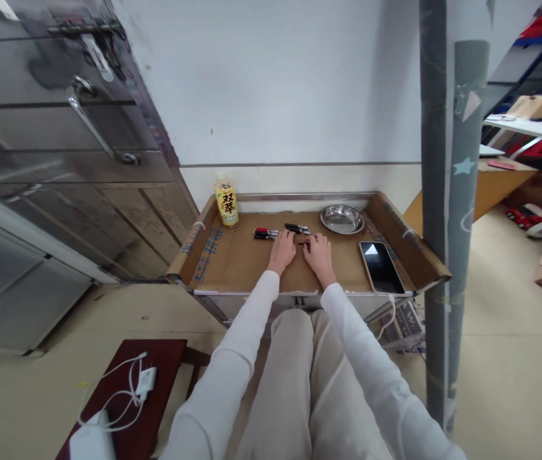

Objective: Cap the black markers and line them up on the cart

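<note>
On the cardboard-lined table, my left hand lies with its fingers bent and close together, beside red and black markers. What its fingertips hold, if anything, is hidden. A short gap to the right, my right hand has curled fingers. A small thin black piece pokes out at its fingertips on the side facing my left hand; its kind is too small to make out. Just beyond both hands lie more dark markers, some with white parts.
A yellow drink bottle stands at the back left. At the back right sits a round metal dish. A phone with a white cable lies right of my hands. Raised cardboard sides edge the table; a wrapped grey pole rises beside it.
</note>
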Demonstrator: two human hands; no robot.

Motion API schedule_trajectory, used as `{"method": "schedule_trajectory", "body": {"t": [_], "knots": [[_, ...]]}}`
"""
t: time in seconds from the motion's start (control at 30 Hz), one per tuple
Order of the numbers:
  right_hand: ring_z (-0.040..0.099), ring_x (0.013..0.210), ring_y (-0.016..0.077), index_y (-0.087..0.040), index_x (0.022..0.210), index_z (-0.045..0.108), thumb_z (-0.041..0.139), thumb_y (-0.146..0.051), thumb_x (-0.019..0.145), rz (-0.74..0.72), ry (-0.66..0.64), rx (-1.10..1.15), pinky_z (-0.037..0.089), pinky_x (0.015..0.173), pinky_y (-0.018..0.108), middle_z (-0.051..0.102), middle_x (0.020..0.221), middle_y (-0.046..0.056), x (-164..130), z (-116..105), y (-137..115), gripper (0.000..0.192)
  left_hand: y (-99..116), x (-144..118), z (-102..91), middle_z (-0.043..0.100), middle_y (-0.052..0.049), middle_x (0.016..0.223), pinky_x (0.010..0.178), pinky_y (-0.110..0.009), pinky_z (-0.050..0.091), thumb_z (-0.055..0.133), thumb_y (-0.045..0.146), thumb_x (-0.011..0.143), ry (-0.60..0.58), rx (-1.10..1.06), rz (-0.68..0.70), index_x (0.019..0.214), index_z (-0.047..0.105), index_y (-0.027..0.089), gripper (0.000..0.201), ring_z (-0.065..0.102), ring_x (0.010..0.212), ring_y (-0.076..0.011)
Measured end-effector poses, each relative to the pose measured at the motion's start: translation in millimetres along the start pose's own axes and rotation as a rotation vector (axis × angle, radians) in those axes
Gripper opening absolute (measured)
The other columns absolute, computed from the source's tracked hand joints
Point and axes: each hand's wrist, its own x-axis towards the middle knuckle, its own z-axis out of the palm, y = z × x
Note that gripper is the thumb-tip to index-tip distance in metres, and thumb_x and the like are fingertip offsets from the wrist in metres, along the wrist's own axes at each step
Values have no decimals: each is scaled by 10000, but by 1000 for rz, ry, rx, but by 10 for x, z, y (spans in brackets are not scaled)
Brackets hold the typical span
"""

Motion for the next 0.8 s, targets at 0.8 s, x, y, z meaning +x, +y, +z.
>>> {"method": "schedule_trajectory", "body": {"t": [0.8], "knots": [[514, 955, 256, -150, 1012, 617, 393, -225, 977, -3, -42, -72, 325, 803, 345, 627, 1030, 134, -7, -51, -15, 239, -55, -60, -6, 598, -81, 1022, 956, -381, 455, 477, 154, 940, 35, -168, 42, 969, 596, 180, 125, 560, 1020, -215]]}}
